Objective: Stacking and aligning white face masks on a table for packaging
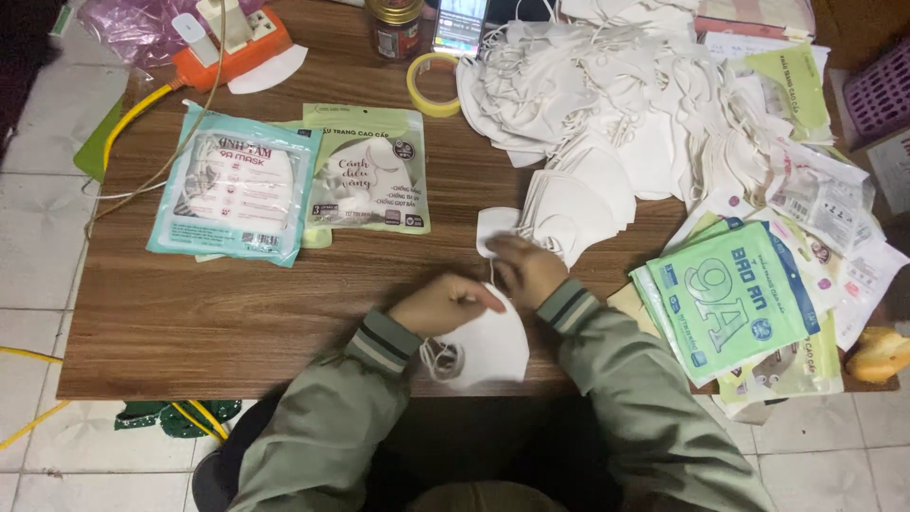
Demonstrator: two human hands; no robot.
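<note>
Wooden bench (237,322) carries a big heap of white masks (616,114) at its far right corner. Near the front edge, the left hand (441,303) pinches a folded white mask (488,351), while the right hand (526,270) has its fingers curled on another mask (498,226). Better to keep the ear loops untangled and flat.

Counting out from the roll of yellow tape (433,83), one of those: two filled mask packets lie left of it, a teal packet (237,183) and a pale green packet (370,168). One brown jar (395,26) just above-left. One orange power strip (232,43) further left. Right of the tape, a heap of loose white masks (616,104), too many to count. Below it, two hands, the left hand (444,303) and the right hand (526,270).
</note>
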